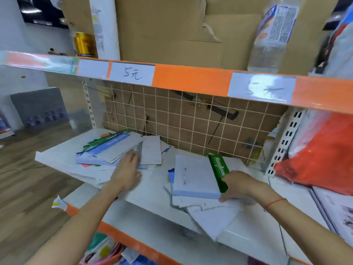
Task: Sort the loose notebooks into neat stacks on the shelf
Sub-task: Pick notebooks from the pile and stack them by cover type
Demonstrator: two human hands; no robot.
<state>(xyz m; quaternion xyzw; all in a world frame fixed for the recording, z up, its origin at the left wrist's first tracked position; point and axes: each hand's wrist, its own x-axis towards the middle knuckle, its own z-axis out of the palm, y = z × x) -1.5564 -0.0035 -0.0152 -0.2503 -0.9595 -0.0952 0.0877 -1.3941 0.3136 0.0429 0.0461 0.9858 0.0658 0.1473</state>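
A messy pile of loose notebooks (116,148) with white, blue and green covers lies at the left of the white shelf (150,190). My left hand (127,172) rests flat on its near edge, fingers on a grey-white notebook. At the right sits a squarer stack of notebooks (194,178), white on top with a pale blue edge and a green "Notebook" cover (218,170) along its right side. My right hand (237,186) grips that stack at its near right corner. Several white notebooks (212,217) lie fanned out under it, hanging over the shelf's front edge.
An orange-edged upper shelf (191,79) with price labels hangs close above, carrying cardboard, a plastic bottle (271,35) and a gold can (84,44). A wire grid (183,119) backs the shelf. A red-orange bag (322,153) crowds the right side. Colourful items fill the level below.
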